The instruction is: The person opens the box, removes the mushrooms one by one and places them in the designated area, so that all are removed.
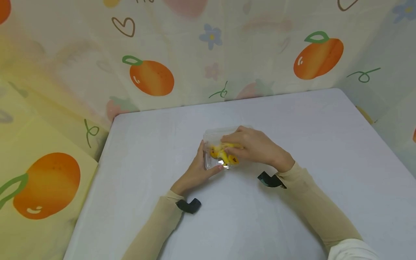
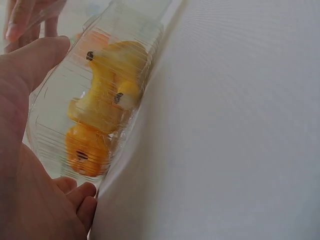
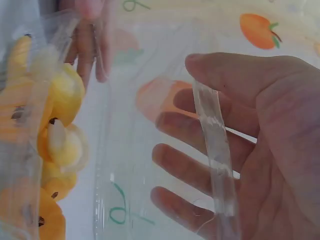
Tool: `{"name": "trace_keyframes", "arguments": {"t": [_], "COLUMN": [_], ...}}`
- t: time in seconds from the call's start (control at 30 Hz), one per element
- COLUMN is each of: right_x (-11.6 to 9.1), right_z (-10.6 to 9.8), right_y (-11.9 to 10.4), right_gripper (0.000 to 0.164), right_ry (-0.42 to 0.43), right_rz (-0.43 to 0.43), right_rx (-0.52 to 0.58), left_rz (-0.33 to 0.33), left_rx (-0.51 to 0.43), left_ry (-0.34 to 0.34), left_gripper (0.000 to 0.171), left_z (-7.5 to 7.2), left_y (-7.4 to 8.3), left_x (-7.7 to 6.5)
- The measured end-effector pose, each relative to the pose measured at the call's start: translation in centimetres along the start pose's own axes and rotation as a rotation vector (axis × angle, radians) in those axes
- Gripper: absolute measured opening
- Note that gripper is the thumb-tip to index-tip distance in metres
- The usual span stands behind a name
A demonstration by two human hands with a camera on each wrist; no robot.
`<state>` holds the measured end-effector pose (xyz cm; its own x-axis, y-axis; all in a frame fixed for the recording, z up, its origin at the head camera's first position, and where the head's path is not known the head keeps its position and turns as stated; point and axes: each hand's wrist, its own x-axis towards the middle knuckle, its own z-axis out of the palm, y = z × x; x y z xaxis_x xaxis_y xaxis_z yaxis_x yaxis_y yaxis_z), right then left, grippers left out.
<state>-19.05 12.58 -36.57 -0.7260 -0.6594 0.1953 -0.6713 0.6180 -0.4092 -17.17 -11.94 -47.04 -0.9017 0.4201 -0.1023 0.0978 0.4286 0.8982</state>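
Observation:
A clear plastic hinged box [image 1: 208, 163] sits on the table, holding several small yellow and orange pieces [image 2: 97, 105] with dark marks; their exact kind is unclear. My left hand [image 1: 196, 171] grips the box from its left side, thumb at the near corner and fingers along the far left wall. The box's transparent lid [image 3: 125, 170] stands raised from the tray. My right hand [image 1: 256, 146] holds the lid by its edge strip [image 3: 220, 170], with the thumb on one side and the fingers spread behind the clear plastic. In the head view that hand partly covers the pieces.
A white cloth covers the table [image 1: 240, 224]. Behind it hangs a patterned curtain [image 1: 185, 47] with oranges, hearts and flowers, and a yellowish side panel [image 1: 39, 126] stands at the left. Dark curved pieces [image 1: 189, 206] sit at both wrists.

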Motion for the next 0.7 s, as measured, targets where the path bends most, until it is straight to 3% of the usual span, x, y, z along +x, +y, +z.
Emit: {"name": "trace_keyframes", "arguments": {"t": [0.4, 0.53, 0.7], "right_x": [0.0, -0.2, -0.5], "right_z": [-1.6, -2.5, -3.0], "right_y": [0.2, 0.8, 2.0], "right_gripper": [0.049, 0.052, 0.056], "right_ry": [0.065, 0.051, 0.052], "right_rz": [0.093, 0.181, 0.279], "right_rx": [-0.062, -0.065, -0.002], "left_rz": [-0.019, -0.058, -0.054], "left_rx": [0.075, 0.115, 0.111], "left_ry": [0.016, 0.021, 0.040], "left_gripper": [0.117, 0.119, 0.121], "left_z": [0.3, 0.3, 0.3], "left_y": [0.3, 0.4, 0.4], "left_x": [0.0, -0.1, -0.1]}}
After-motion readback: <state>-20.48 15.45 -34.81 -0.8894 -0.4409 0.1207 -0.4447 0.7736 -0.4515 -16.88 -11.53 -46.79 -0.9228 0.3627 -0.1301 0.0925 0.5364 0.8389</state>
